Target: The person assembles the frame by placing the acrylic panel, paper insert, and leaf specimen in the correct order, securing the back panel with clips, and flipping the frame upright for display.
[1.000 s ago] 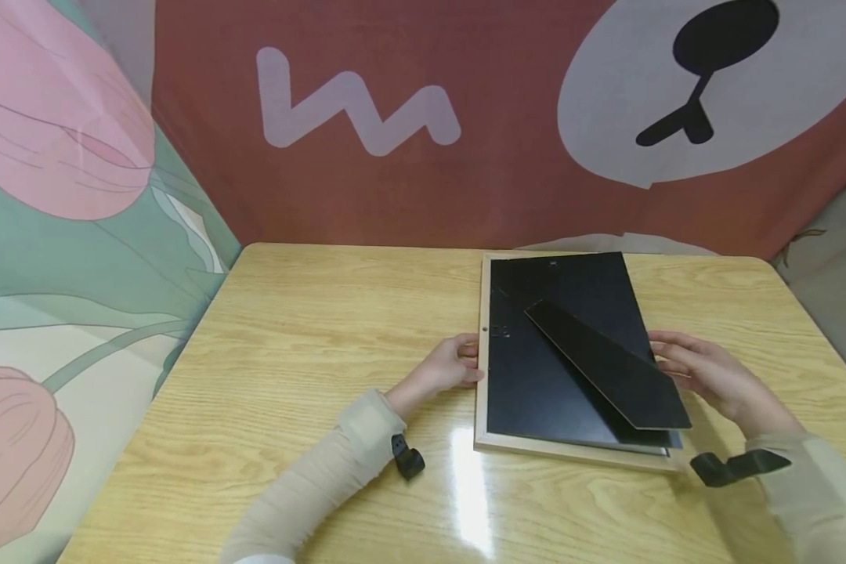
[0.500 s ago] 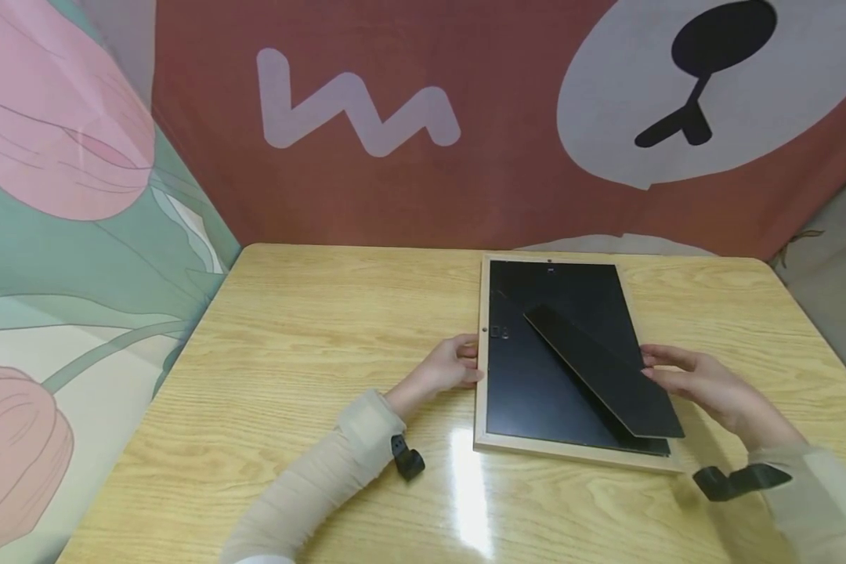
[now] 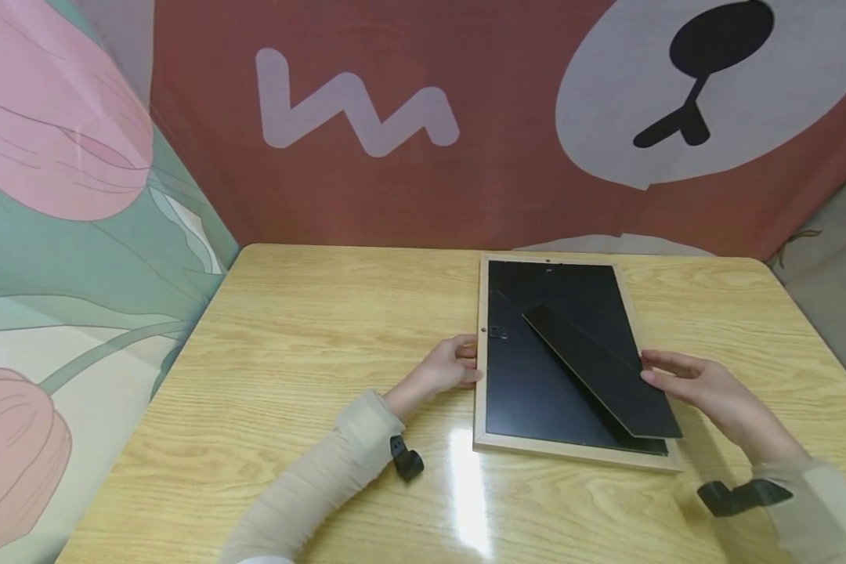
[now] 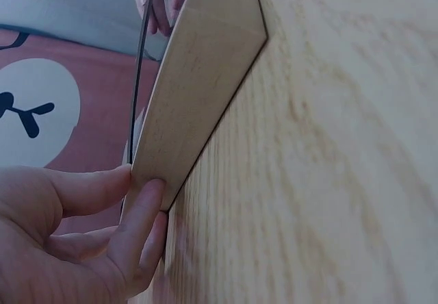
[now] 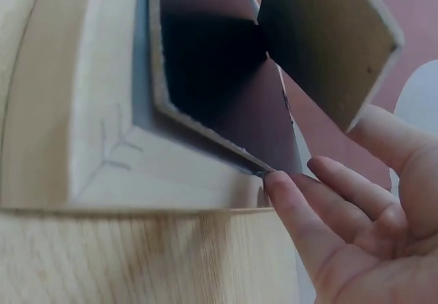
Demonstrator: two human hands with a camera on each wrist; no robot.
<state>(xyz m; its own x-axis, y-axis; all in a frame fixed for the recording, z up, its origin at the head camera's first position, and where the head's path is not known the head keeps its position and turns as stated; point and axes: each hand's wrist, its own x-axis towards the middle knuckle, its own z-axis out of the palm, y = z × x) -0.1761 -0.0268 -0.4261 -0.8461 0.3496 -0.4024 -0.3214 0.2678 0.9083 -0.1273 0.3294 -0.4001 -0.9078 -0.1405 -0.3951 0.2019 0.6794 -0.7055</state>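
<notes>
While the left hand point(image 3: 440, 365) pinches the pale-wood frame point(image 3: 481, 403), the right hand point(image 3: 708, 392), spread, touches its black backing point(image 3: 536, 368).

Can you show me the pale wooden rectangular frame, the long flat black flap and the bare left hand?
Pale wooden rectangular frame point(image 3: 571, 451): head view, on its near rail.
Long flat black flap point(image 3: 609, 374): head view, middle of its upper face.
Bare left hand point(image 3: 441, 366): head view, middle of the hand.
</notes>
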